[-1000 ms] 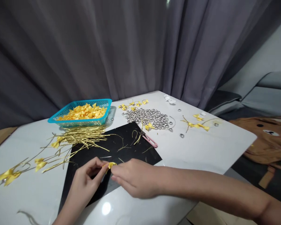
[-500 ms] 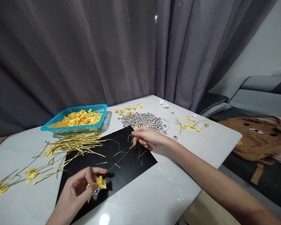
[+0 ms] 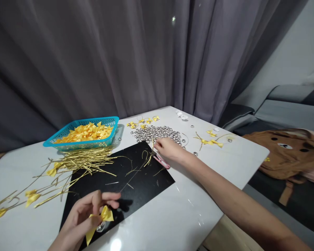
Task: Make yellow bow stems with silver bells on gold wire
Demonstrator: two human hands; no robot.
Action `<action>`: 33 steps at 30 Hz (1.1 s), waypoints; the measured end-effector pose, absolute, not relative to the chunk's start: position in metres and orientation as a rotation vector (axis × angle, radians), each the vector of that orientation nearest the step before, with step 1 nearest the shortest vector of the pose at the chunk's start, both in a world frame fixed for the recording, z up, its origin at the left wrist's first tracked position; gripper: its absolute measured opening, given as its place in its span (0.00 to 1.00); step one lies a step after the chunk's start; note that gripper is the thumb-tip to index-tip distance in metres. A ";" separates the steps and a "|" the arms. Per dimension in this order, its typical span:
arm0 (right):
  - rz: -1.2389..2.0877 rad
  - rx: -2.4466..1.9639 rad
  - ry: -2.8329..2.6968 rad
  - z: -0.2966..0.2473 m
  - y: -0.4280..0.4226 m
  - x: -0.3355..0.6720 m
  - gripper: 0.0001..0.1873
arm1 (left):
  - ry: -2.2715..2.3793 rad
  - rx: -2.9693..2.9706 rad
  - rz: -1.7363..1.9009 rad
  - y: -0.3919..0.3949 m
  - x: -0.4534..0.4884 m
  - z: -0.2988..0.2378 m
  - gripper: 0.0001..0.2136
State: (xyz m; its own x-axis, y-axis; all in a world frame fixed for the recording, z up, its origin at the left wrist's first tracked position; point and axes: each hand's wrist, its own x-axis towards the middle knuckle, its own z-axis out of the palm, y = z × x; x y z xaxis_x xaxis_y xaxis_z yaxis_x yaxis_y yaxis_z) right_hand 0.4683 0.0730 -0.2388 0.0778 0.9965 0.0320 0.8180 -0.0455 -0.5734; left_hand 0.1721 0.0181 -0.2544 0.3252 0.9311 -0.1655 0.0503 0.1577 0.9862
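My left hand [image 3: 86, 214] is near the front of the black mat [image 3: 136, 181], fingers pinched on a small yellow ribbon bow [image 3: 106, 215] with a tail hanging down. My right hand [image 3: 170, 148] reaches far across to the edge of the pile of silver beads [image 3: 157, 133]. Its fingers are curled down among the beads; what they hold, if anything, is hidden. A pink snipper [image 3: 161, 161] lies just beside that hand on the mat's far corner.
A teal basket [image 3: 68, 129] full of yellow bows stands at the back left, with a heap of gold wire strips [image 3: 86, 159] in front of it. Finished bows on wires lie at the left [image 3: 31, 197] and far right [image 3: 211, 141]. The table edge [image 3: 251, 164] drops off at the right.
My right hand left the bow, went to the mat's far corner, then on to the silver beads. My left hand drew the bow back toward me.
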 end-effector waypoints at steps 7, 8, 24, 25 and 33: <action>0.283 -2.040 -1.766 -0.226 0.067 0.465 0.08 | 1.095 1.276 0.793 0.020 0.169 -0.259 0.14; 0.259 -2.050 -1.757 -0.223 0.066 0.465 0.10 | 1.103 1.282 0.798 0.020 0.169 -0.259 0.14; 0.499 -2.249 -2.137 -0.206 0.051 0.453 0.02 | 1.015 1.462 0.787 0.033 0.162 -0.268 0.10; 0.487 -2.262 -2.141 -0.206 0.051 0.451 0.02 | 1.001 1.550 0.799 0.035 0.160 -0.270 0.09; 0.483 -2.311 -2.036 -0.201 0.049 0.450 0.06 | 0.808 2.653 1.113 0.048 0.156 -0.273 0.05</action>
State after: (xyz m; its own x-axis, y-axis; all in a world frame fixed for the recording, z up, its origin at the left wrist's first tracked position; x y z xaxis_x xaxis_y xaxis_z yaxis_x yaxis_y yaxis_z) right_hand 0.4497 0.0486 -0.2010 0.0989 0.9718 -0.2141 0.9644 -0.1467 -0.2202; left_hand 0.1561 0.0483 -0.2734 0.5788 0.5344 0.6160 0.4206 -0.8428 0.3360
